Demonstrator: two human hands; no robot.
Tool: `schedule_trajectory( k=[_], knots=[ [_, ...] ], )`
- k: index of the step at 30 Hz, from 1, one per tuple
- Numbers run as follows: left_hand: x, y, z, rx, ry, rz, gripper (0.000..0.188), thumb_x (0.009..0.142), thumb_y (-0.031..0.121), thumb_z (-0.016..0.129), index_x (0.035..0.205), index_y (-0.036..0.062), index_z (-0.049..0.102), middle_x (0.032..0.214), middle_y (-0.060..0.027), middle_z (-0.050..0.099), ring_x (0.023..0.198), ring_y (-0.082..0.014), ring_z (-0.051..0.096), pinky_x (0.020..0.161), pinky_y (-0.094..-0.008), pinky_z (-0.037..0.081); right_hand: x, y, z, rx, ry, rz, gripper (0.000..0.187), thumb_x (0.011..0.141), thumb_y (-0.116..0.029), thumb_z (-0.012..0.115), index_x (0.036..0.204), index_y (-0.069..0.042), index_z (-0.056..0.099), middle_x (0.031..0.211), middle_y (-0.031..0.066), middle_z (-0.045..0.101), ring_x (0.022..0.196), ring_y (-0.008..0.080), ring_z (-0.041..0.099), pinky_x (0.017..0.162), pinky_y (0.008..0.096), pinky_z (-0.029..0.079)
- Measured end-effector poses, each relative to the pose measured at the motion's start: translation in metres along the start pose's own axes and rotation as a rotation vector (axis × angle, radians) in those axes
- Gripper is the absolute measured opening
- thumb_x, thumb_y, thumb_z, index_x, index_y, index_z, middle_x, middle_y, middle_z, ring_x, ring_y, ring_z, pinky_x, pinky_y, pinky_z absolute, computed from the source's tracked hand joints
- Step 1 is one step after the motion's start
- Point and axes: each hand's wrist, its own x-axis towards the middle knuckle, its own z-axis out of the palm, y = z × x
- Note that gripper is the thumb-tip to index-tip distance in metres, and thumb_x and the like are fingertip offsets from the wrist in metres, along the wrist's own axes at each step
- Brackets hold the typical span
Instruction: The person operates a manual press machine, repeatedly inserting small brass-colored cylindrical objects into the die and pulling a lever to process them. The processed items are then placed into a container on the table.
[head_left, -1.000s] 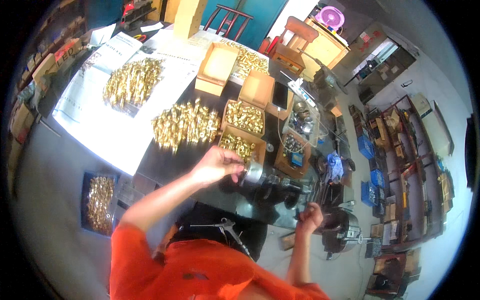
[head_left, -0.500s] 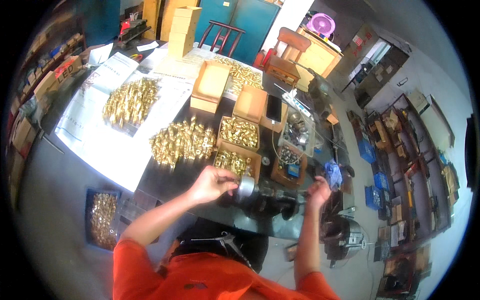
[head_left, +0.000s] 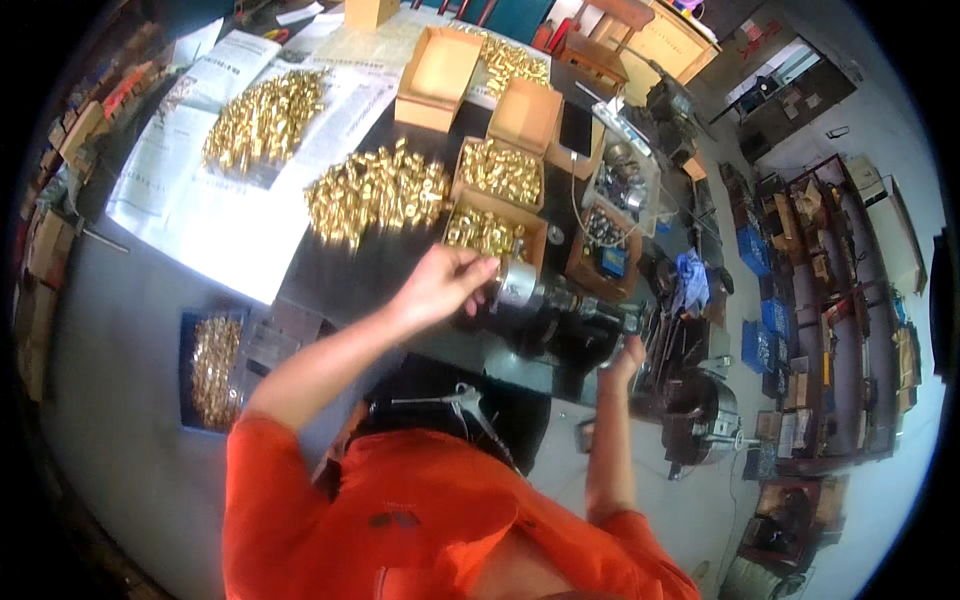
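A dark bench machine with a silver cylindrical chuck [head_left: 517,284] lies at the near edge of the dark table. My left hand [head_left: 445,287] is at the chuck's left face, thumb and fingers pinched together; whatever is between them is too small to make out. My right hand [head_left: 622,362] is closed beside the machine's right end, and what it grips is hidden by the fingers. Just beyond the chuck stands a cardboard box of brass fittings [head_left: 485,232], with a second box of brass fittings [head_left: 500,170] behind it. A loose heap of brass fittings [head_left: 375,195] lies to their left.
Newspaper [head_left: 240,235] covers the table's left side, bearing another brass pile [head_left: 265,120]. An open cardboard box [head_left: 437,80], a phone [head_left: 576,128] and a clear tub of metal parts [head_left: 625,180] stand farther back. A blue rag [head_left: 690,283] lies right; a blue bin [head_left: 188,375] stands lower left.
The view has tilted, so the table sits higher in the picture. My right hand has come nearer to me relative to the machine's end. My left hand stays at the chuck.
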Motion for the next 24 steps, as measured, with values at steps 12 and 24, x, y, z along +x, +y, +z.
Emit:
schedule_trajectory(
  k=[12,24],
  knots=[
    [0.002,-0.007,0.01,0.178,0.172,0.068,0.045,0.089,0.036,0.046,0.07,-0.003,0.058,0.051,-0.0066,0.048,0.042,-0.0108,0.046,0.042,-0.0271,0.038,-0.011,-0.009,0.012,-0.008,0.091,0.105,0.013,0.077,-0.016,0.052,0.074,-0.003,0.055,0.06,0.0,0.049,0.046,0.0114,0.044,0.044,0.0257,0.036],
    [0.008,-0.016,0.013,0.354,0.313,0.302,0.046,0.088,0.034,0.048,0.063,-0.004,0.053,0.047,-0.0112,0.041,0.045,-0.0151,0.039,0.046,-0.0341,0.036,0.013,0.0,0.018,-0.009,0.033,-0.07,0.016,0.076,-0.011,0.053,0.082,0.002,0.059,0.076,0.0069,0.059,0.066,0.0167,0.055,0.061,0.0301,0.044]
  ],
)
